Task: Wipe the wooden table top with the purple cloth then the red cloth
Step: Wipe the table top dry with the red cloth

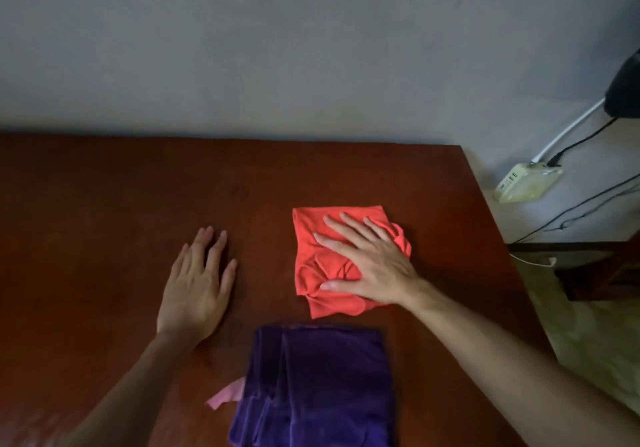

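The red cloth [311,239] lies bunched on the wooden table top [138,187], right of centre. My right hand [367,259] presses flat on it with fingers spread and straight. My left hand [199,284] rests flat on the bare wood to the left, touching no cloth. The purple cloth [322,387] lies folded at the near edge, between my forearms, with a small pink tag [225,396] sticking out at its left side.
The table's far edge meets a grey wall [277,48]. Past the table's right edge, a white power strip [526,183] with cables lies on the floor, beside dark wooden furniture [595,266].
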